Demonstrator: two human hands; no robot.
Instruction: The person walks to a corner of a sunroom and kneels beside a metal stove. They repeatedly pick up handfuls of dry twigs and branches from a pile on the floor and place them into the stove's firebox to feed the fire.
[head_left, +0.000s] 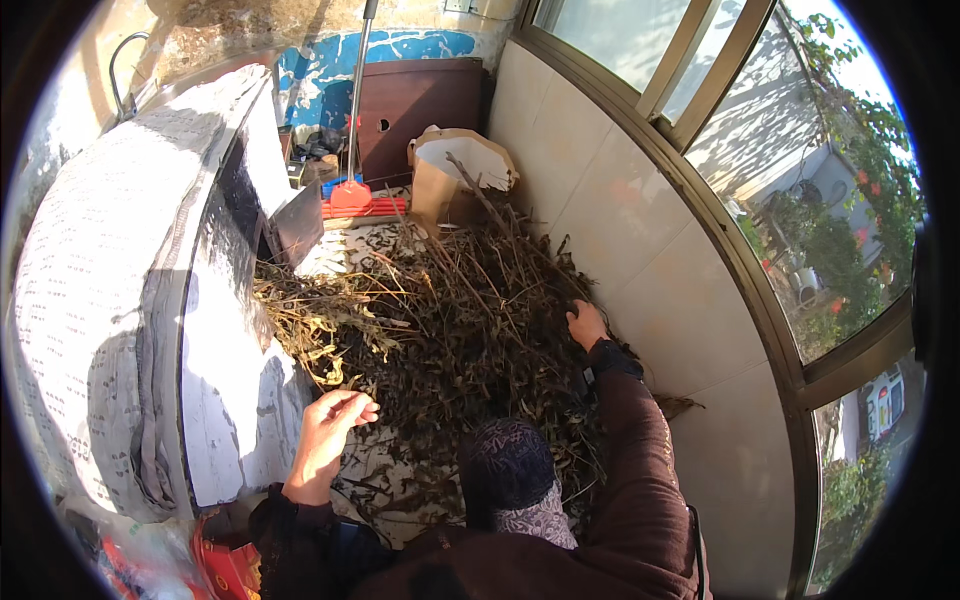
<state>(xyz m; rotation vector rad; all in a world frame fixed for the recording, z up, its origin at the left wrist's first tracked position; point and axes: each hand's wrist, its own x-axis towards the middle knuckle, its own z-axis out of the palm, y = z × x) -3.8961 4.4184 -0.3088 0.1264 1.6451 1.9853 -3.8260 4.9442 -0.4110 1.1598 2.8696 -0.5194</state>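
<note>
A wide heap of dried plants (470, 340), brown stems with shrivelled leaves, covers the floor ahead of me. My right hand (587, 325) is at the heap's right edge beside the tiled wall, its fingers curled into the dried stems and partly hidden by them. Lower left, my left hand (335, 425) is raised at the near left edge of the heap, close to some yellowish dried leaves (325, 355). Its thumb and fingers are pinched together, and whatever lies between them is too small to make out. A rounded dark patterned cloth shape (510, 465) sits between my arms.
Tall paper-covered stacked material (110, 290) stands on the left. Behind the heap are an open cardboard box (430, 185), a red dustpan or broom head (350, 193) on a pole, and a brown board (420, 110). A tiled wall (650, 260) with windows borders the right. Red packaging (228, 565) lies lower left.
</note>
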